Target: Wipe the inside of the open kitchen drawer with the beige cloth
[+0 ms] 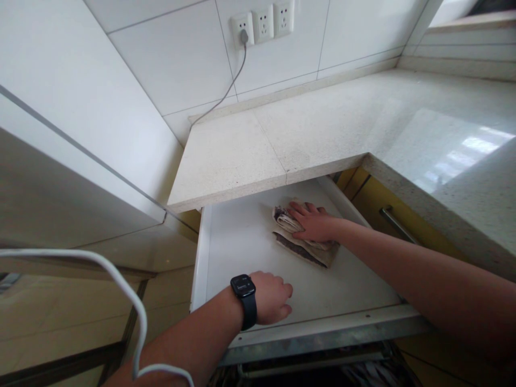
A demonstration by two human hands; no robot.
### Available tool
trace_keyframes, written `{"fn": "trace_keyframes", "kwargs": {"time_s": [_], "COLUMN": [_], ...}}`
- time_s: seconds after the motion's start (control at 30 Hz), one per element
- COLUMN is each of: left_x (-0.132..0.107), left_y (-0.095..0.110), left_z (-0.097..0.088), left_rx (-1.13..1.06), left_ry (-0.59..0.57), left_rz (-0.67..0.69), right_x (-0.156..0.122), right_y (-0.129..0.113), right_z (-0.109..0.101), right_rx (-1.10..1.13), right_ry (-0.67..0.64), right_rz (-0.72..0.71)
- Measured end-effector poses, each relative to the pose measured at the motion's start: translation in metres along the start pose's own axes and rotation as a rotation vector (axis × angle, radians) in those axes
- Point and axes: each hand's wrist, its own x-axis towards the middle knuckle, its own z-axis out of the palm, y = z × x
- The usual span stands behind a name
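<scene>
My right hand [314,221] lies palm down on a folded beige cloth [310,250] with dark brown edging, fingers spread and thumb out to the side. The cloth rests on the white bottom of a pulled-out drawer [237,242], right of its middle, and part of it is hidden under my palm. Above the drawer's near left part is my left hand [270,297], its fingers loosely curled and nothing visible in them. A black smartwatch [243,286] sits on the left wrist.
A speckled pale countertop [237,156] overhangs the drawer's back. White sockets [263,24] with a plugged-in grey cord [237,75] are on the tiled wall. A white cable [121,282] loops at lower left. Right stands a yellow cabinet front [371,201] with a metal handle [397,223].
</scene>
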Motion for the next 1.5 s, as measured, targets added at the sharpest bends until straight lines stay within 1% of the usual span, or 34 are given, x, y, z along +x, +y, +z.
{"fn": "trace_keyframes", "kwargs": {"time_s": [0.63,0.9,1.2,1.33,1.5], "left_x": [0.0006,-0.0001,0.0008,0.0007,0.0006], "left_y": [0.0006,0.0006,0.0,0.0004,0.0001], "left_z": [0.0005,-0.0008,0.0014,0.0009,0.0013], "left_rx": [0.01,-0.003,0.001,-0.001,0.014], "left_ry": [0.0,-0.007,0.008,-0.004,0.007], "left_rz": [0.009,0.002,0.011,0.003,0.012], "right_x": [-0.0012,0.0,-0.0009,-0.0012,-0.0004], "right_y": [-0.0018,-0.0003,-0.0023,-0.0035,-0.0015], "right_z": [-0.0036,-0.0005,-0.0029,-0.0037,-0.001], "right_rx": [-0.007,-0.005,-0.016,-0.019,-0.018], "right_ry": [-0.003,-0.001,-0.004,-0.003,0.005], "right_rz": [0.004,0.002,0.01,0.012,0.003]}}
